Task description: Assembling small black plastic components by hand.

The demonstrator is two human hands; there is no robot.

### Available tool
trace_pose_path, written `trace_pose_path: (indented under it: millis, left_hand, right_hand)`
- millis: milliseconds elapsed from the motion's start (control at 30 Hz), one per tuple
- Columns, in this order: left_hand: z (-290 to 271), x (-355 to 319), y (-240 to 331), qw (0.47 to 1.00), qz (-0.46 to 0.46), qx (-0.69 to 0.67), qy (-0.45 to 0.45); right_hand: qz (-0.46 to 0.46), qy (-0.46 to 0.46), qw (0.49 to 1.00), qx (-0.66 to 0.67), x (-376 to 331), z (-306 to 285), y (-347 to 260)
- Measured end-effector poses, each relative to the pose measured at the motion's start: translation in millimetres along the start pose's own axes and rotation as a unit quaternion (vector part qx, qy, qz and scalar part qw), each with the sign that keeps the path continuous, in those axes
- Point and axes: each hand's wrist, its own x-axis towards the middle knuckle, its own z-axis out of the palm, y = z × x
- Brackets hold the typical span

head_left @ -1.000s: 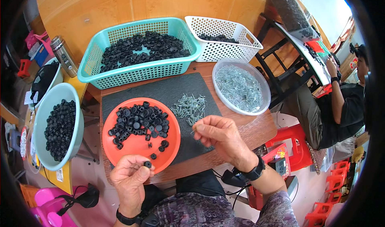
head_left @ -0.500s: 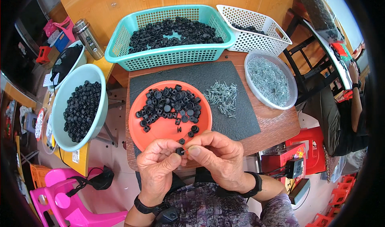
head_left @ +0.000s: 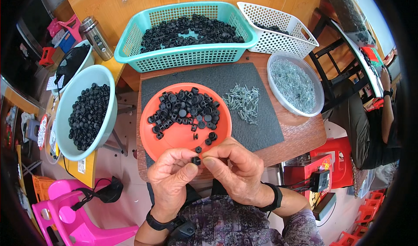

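Over the near rim of an orange plate (head_left: 150, 148), my left hand (head_left: 170, 176) pinches a small black plastic part (head_left: 196, 160) between thumb and fingertips. My right hand (head_left: 235, 172) meets it from the right, thumb and forefinger pressed together against the part. Whatever those right fingertips hold is hidden. Black plastic caps and square pieces (head_left: 185, 109) are heaped on the plate, with a few loose ones close to my fingertips. Beside the plate, small silver screws (head_left: 241, 102) lie in a pile on a dark mat (head_left: 265, 133).
A teal basket (head_left: 187, 52) and a white basket (head_left: 278, 41) of black parts stand at the back. A clear tub (head_left: 296, 85) of screws sits right; a pale blue basin (head_left: 111, 115) of black parts stands left. Another person's arm (head_left: 386, 111) shows far right.
The thin shank visible between the black part and my right fingertips is now out of sight. My right fingers have closed up to the part. The view has shifted slightly.
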Motion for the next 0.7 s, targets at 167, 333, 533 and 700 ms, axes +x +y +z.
trace_pose_path:
  millis: [167, 333, 533, 700]
  left_hand:
    - [4, -1, -3, 0.994, 0.056, 0.083, 0.040]
    - [5, -7, -8, 0.993, 0.059, 0.094, 0.050]
    - [-2, -6, -10, 0.994, 0.070, 0.077, 0.034]
    - [-3, -3, -5, 0.997, 0.053, 0.030, 0.045]
  right_hand:
    - [-0.083, -0.001, 0.993, -0.081, 1, 1, 7]
    - [-0.120, 0.017, 0.987, -0.103, -2, 4, 10]
    - [-0.110, 0.007, 0.988, -0.111, -3, 10, 13]
    - [-0.078, -0.007, 0.993, -0.086, -1, 11, 10]
